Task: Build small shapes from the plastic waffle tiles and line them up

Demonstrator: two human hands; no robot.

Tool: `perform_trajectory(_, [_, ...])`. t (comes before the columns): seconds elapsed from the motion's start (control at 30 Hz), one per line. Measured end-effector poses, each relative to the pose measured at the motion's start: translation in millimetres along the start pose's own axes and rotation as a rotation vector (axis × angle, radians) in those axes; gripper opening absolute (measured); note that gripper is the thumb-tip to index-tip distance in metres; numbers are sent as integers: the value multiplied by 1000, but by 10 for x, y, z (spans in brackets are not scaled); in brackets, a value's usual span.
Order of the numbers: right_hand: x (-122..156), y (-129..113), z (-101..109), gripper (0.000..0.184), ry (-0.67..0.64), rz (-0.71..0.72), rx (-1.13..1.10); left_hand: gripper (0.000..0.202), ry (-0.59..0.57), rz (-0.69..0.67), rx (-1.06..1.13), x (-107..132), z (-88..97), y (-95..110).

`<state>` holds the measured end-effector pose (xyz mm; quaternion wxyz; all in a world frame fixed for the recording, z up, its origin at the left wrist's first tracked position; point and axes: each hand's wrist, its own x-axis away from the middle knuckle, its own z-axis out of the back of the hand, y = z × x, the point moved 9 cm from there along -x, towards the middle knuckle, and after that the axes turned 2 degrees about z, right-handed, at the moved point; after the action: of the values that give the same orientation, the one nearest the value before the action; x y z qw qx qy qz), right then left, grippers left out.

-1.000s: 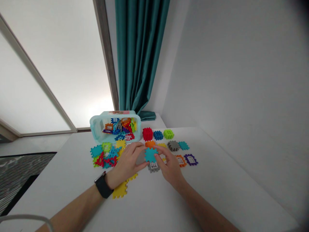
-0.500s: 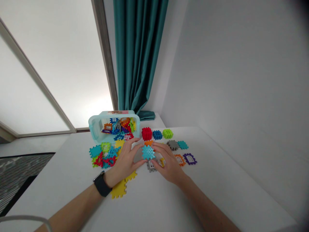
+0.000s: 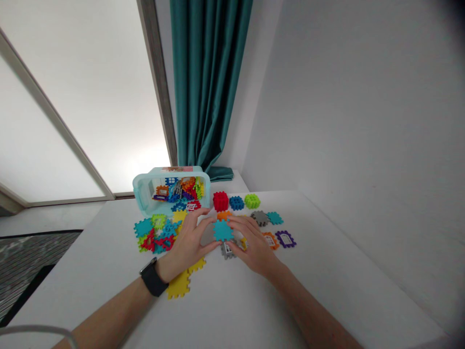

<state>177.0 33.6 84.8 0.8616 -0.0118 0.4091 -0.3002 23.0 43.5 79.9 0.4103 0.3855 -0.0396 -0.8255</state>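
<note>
Both my hands meet over a white table [image 3: 232, 300] and pinch one teal toothed plastic tile [image 3: 223, 230] between their fingertips. My left hand [image 3: 189, 242], with a black watch [image 3: 152, 277] on its wrist, grips the tile's left side. My right hand [image 3: 254, 245] holds its right side. A grey window tile [image 3: 227, 249] lies just under the teal one. An orange tile [image 3: 224, 215] sits behind it.
A pale blue box [image 3: 170, 190] full of tiles lies on its side at the back. Loose tiles [image 3: 156, 233] are heaped to the left, yellow pieces [image 3: 181, 283] near my left wrist. Red [image 3: 221, 200], blue [image 3: 237, 202] and green [image 3: 252, 200] cubes stand behind; flat tiles [image 3: 279, 237] lie right.
The teal tile has been turned and tilted between my fingers; its brick-patterned face showed half a second ago and now a plain face shows. Both hands stay in nearly the same place.
</note>
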Motion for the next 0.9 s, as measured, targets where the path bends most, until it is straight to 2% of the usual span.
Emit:
perform_trajectory(0.27, [2,-11,12,40,-2,-8,11,45,3,-13,11,-9,13,13])
perform_trajectory(0.67, [10,-33,-47,36,-86,14,38,45,2,-15,4,5,16,37])
perform_trajectory(0.9, [-5,-32,1,35,-67,8,35,47,24,-45,-28,4,32,45])
